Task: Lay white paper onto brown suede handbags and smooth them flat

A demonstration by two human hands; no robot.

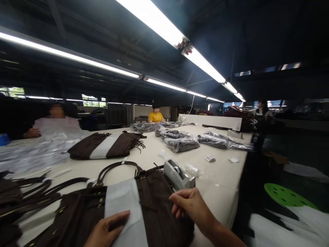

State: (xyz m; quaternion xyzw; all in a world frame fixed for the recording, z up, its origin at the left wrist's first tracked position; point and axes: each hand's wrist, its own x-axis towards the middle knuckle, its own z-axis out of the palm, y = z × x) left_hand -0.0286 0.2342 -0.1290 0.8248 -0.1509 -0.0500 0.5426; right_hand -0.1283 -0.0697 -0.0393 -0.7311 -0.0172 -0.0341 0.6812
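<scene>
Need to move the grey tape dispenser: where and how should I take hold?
Probably from above, across the long sides: the grey tape dispenser is elongated with its top uncovered, while the brown bag crowds its left side.

Left hand touches white paper across brown bag, right hand near tape dispenser.

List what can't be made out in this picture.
Head view: whether the right hand pinches anything; its curled fingers and blur hide it.
Head view: the left hand's wrist; cut off by the bottom edge.
Head view: the near bag's lower part; same edge.
Head view: any print on the white item; too small.
</scene>
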